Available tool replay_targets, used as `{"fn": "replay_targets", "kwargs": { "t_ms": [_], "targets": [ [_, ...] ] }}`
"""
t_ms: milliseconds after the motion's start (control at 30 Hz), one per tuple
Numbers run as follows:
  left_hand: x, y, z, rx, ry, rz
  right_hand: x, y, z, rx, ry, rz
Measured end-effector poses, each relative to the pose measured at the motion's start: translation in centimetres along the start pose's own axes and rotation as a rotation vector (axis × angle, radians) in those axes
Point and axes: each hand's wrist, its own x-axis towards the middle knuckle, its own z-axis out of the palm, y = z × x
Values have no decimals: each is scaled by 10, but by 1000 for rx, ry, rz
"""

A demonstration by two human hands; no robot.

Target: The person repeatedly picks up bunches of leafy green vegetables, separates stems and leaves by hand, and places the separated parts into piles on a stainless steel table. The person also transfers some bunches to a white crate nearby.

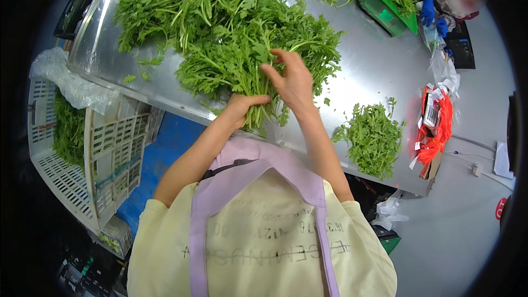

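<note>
My left hand (243,109) grips a bunch of leafy greens (225,66), probably chrysanthemum greens, by the stems near the table's front edge. The cut stem ends point toward me. Over the right side of this bunch hovers my right hand (293,78), thumb and fingers apart, with nothing seen between them. Whether its fingertips touch the leaves I cannot tell. Behind the bunch a large heap of the same greens (177,4) spreads over the metal table (363,70). A smaller loose pile (376,140) lies to the right of my right arm.
A green weighing scale (385,16) bearing greens stands at the back right, beside a co-worker's blue-gloved hand (428,10). Orange-red ties or tags (439,132) lie along the right edge. White plastic crates (115,140) holding greens stand left, with clear plastic film (76,78) on top.
</note>
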Motion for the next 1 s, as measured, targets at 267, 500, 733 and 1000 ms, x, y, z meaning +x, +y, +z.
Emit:
{"fn": "replay_targets", "kwargs": {
  "t_ms": [267,500,733,1000],
  "targets": [
    [0,0,-8,8,9,-7,-10,4,1,324,-114,31],
    [1,-2,-9,27,25,-62,-19,20,-11,400,4,130],
    [0,2,-6,116,78,-94,32,15,2,60,-75,290],
    [2,-1,-9,116,73,-54,46,25,7,-46,-177,327]
  ]
}}
